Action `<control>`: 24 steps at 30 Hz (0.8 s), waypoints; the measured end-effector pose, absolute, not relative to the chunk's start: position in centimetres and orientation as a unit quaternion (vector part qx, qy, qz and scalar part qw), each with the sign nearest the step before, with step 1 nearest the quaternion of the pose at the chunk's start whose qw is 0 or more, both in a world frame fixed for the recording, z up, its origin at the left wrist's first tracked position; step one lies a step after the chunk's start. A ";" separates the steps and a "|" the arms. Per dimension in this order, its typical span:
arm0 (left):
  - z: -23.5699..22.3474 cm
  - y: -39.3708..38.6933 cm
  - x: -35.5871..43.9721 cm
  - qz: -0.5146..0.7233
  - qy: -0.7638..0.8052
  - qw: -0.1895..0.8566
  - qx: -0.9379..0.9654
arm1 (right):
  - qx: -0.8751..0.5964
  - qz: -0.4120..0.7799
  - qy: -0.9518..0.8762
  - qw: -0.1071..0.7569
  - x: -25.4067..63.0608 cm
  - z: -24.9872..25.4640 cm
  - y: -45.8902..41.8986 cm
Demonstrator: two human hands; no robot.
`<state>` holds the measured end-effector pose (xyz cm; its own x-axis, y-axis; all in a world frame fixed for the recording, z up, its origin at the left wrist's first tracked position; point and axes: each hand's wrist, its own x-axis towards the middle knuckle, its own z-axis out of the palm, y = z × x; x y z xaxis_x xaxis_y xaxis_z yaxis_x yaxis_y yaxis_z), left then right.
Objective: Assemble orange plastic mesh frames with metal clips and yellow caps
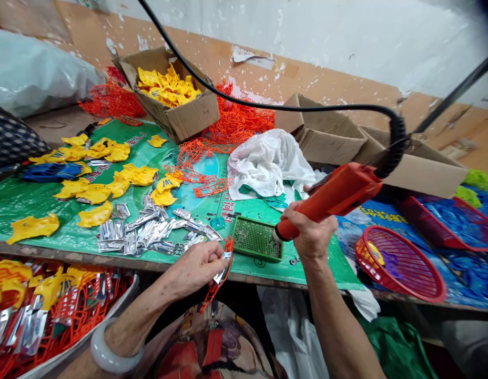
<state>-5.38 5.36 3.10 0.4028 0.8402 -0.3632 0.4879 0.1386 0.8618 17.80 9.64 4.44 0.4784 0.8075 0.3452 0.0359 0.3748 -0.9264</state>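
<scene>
My right hand (315, 231) is wrapped round a red electric screwdriver (331, 197), tilted with its tip down at a green perforated screw tray (250, 255) near the table edge. A black cable runs up from the tool's rear end. My left hand (196, 268) pinches an orange plastic lattice piece (217, 287) together with a silver metal-looking part, just in front of the tray's left side. Left of the tray lies a loose pile of silver parts (147, 234). Yellow plastic pieces (96, 193) are spread farther left, some with silver parts on them.
A cardboard box (192, 118) of yellow pieces stands at the back beside heaped orange lattice pieces (247, 118). White cloth (270, 158) lies behind the tray. A red basket (425, 287) sits at right. A filled tub (129, 295) is at lower left.
</scene>
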 end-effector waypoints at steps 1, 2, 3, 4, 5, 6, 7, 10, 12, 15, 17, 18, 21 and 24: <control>3.2 5.4 -5.4 0.160 0.523 0.546 0.635 | -0.480 0.280 -0.432 0.710 17.8 4.9 9.5; 3.3 5.5 -5.5 0.159 0.524 0.547 0.633 | -0.469 0.292 -0.432 0.713 17.7 5.4 9.3; 3.4 5.5 -5.5 0.160 0.525 0.550 0.630 | -0.455 0.307 -0.431 0.717 17.4 6.1 9.0; 3.5 5.6 -5.5 0.164 0.525 0.553 0.626 | -0.439 0.325 -0.429 0.720 17.1 6.8 8.6; 3.5 5.6 -5.6 0.168 0.523 0.557 0.623 | -0.420 0.344 -0.427 0.723 16.6 7.5 8.2; 3.5 5.5 -5.6 0.176 0.517 0.563 0.621 | -0.399 0.362 -0.428 0.725 16.1 8.2 7.7; 3.4 5.5 -5.6 0.184 0.509 0.569 0.619 | -0.378 0.381 -0.431 0.725 15.6 8.8 7.2; 3.1 5.4 -5.6 0.193 0.505 0.576 0.613 | -0.326 0.442 -0.444 0.708 13.8 10.1 5.6; 2.9 5.3 -5.7 0.194 0.511 0.575 0.609 | -0.304 0.480 -0.448 0.690 12.6 10.4 4.8; 2.9 5.3 -5.7 0.195 0.512 0.571 0.612 | -0.284 0.513 -0.452 0.672 11.2 10.4 4.2; 3.0 5.3 -5.7 0.195 0.512 0.566 0.616 | -0.282 0.521 -0.451 0.668 10.6 10.2 4.0; 3.1 5.3 -5.7 0.195 0.512 0.565 0.617 | -0.282 0.523 -0.449 0.667 10.3 10.2 3.9; 3.0 5.3 -5.7 0.196 0.512 0.562 0.620 | -0.293 0.526 -0.445 0.663 9.8 10.0 3.9; 2.8 5.3 -5.7 0.200 0.513 0.560 0.619 | -0.305 0.525 -0.443 0.660 9.5 9.9 3.8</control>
<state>-5.73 5.32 2.80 0.3933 0.8587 -0.3286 0.4115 0.1552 0.8981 9.49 3.82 9.94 0.0572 0.9629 0.2639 -0.4228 0.2628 -0.8673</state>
